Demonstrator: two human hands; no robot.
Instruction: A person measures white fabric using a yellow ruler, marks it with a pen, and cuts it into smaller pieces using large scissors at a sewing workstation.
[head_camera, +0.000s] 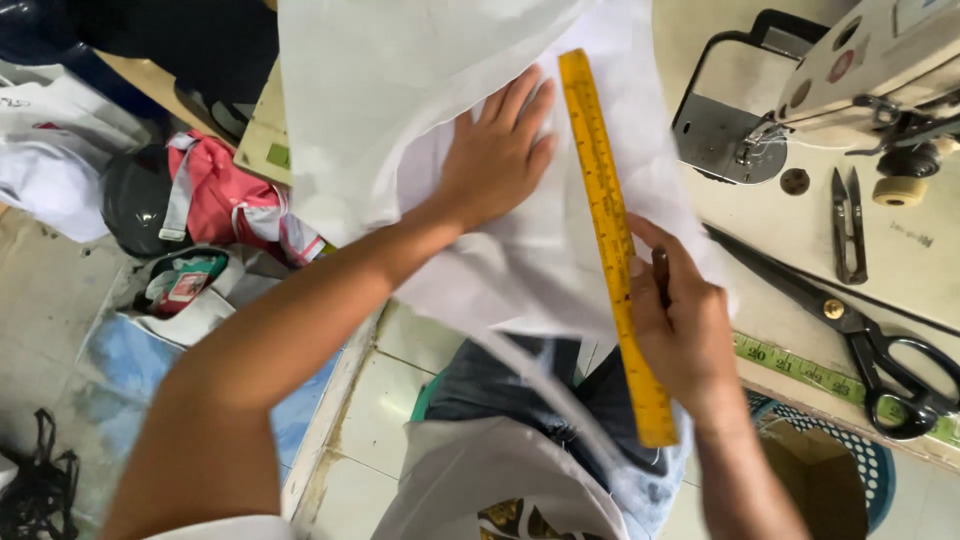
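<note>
Left hand (497, 152), upper centre of frame: flat, fingers spread wide, palm pressing down on the white fabric (380, 110); grips nothing. Fabric covers the upper centre, drapes off the table (800, 235) edge twd the lap.

Right hand (685, 325), centre-right: fingers curled shut round a small dark stick-like thing (660, 272), prob. a pencil or chalk holder, too blurred to say which. Its tip sits at the right edge of the yellow ruler (612, 235); thumb touches the ruler. Ruler lies diagonally on the fabric, from top centre down to lower centre, its lower end hanging past the cloth over the lap.

On the table, right side: black scissors (860, 330) just right of the right hand, blades pointing to upper left; small thread snips (848, 225) above them; green tape measure (800, 368) along the table edge; sewing machine (860, 80) in upper right corner.

Left of frame, on the floor (50, 290): pink-and-white cloth bundle (225, 200), dark helmet (135, 200) just beside it.
</note>
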